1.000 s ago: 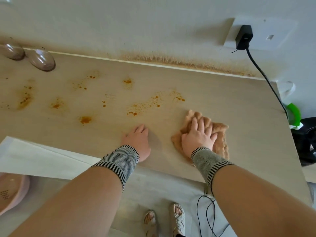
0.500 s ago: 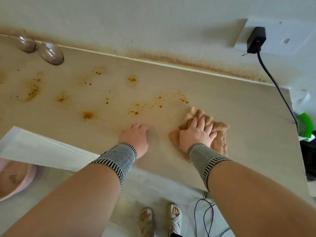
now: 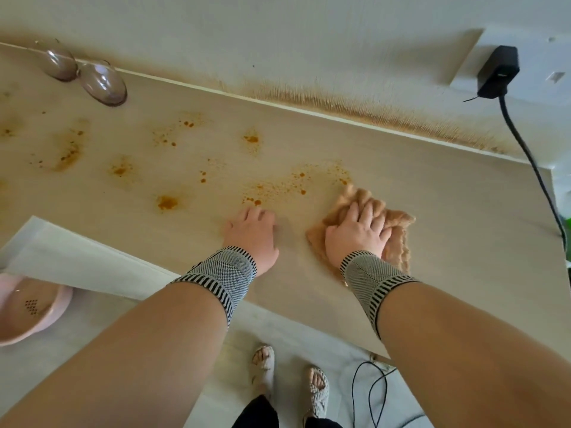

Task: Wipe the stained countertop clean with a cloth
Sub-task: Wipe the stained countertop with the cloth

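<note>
A pale wood-grain countertop carries several orange-brown stains across its left and middle. My right hand presses flat on a crumpled tan cloth right of the middle, its far edge touching the nearest speckled stain. My left hand rests on the bare counter just left of the cloth, fingers slightly bent, holding nothing. Both wrists wear striped grey bands.
Two clear glass bowls stand upturned at the back left by the wall. A black charger is plugged in at the back right, its cable running down the counter's right end. A pink basin sits low left. The wall base shows a brown stain band.
The right hand has slid the cloth slightly forward and left, up to the speckled stain. The left hand has stayed in place on the counter.
</note>
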The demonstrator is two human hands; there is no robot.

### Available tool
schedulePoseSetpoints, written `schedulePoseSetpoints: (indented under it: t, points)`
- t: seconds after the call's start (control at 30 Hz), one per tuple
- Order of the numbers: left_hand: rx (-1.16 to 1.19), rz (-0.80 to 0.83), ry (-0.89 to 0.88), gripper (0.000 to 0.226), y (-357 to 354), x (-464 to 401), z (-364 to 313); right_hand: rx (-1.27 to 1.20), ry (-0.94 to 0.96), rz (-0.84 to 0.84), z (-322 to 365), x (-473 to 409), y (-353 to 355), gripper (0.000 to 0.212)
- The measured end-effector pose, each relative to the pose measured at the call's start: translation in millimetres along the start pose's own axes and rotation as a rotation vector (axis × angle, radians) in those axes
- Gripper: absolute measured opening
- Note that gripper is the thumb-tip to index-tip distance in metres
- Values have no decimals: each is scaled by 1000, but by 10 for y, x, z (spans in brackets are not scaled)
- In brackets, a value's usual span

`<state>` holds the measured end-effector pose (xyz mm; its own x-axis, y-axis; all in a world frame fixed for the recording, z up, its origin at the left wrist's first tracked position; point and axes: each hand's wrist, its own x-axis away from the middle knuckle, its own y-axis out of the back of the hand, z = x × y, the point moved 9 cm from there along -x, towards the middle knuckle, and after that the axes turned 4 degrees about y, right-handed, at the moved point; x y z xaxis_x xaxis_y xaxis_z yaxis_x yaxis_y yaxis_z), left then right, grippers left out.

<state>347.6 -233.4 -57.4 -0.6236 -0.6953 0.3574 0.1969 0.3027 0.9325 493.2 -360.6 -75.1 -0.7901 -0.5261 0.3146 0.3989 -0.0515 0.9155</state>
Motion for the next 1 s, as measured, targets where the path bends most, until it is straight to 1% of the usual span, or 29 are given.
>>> schedulePoseSetpoints:
  t: [0.1,0.13,0.17,0.2,0.23,0.27,0.3,0.33,0.37,0.4,0.43,0.47,0.57,0.6,0.63,0.67,0.7,0.73,0.8,0.83,0.87,0.9,0.93,0.97,1.0]
  points:
    - [43,-10,-10,60,43,-85,69,32,332,77,618,151,-229,68]
    - [48,-13,-12,62,71,-114,99,49,395,84,695,185,-279,68]
    - [44,-14,-11,65,98,-138,123,53,404,68,665,183,-286,68]
    - [37,-11,-12,68,120,-168,152,41,341,26,543,145,-254,68]
    - [30,-4,-11,71,132,-197,187,17,209,-31,338,103,-183,69]
    - [21,0,-7,74,137,-224,231,-12,39,-91,97,64,-109,69]
    - [14,6,-4,76,132,-249,275,-45,-128,-124,-111,48,-44,70]
    - [10,17,-5,77,115,-271,307,-68,-251,-121,-228,39,-14,70]
    - [13,31,-8,79,96,-285,327,-60,-314,-95,-237,32,-12,70]
    - [19,42,-12,79,77,-300,343,-41,-316,-71,-157,16,-32,69]
    - [23,52,-19,80,68,-316,352,-38,-259,-46,2,-6,-61,67]
    - [26,66,-31,81,62,-332,354,-43,-152,-17,214,-13,-103,66]
    - [31,98,-53,85,57,-388,361,3,269,69,848,161,-296,66]
    - [31,105,-51,86,52,-409,369,31,370,98,941,238,-335,65]
    - [28,111,-47,86,47,-423,380,57,431,117,951,267,-334,64]
    - [21,119,-45,87,40,-428,389,74,439,118,871,245,-302,62]
    - [16,129,-46,87,32,-427,400,76,386,97,719,192,-246,61]
    - [11,138,-45,87,21,-426,414,62,274,55,501,118,-169,61]
    - [-20,151,-43,88,5,-421,435,9,-42,-27,32,22,-18,63]
    - [-38,152,-42,89,3,-425,445,-12,-168,-35,-90,0,6,64]
    - [-49,155,-42,89,2,-430,451,-12,-243,-27,-103,-14,4,65]
    - [-54,158,-43,90,6,-431,450,-5,-259,-6,-7,-29,-17,66]
    - [-57,157,-46,91,18,-429,448,-2,-207,20,169,-39,-40,66]
    - [-57,151,-51,90,40,-427,445,3,-94,39,406,-40,-74,67]
    - [-52,142,-59,88,61,-425,440,11,59,57,662,-4,-124,68]
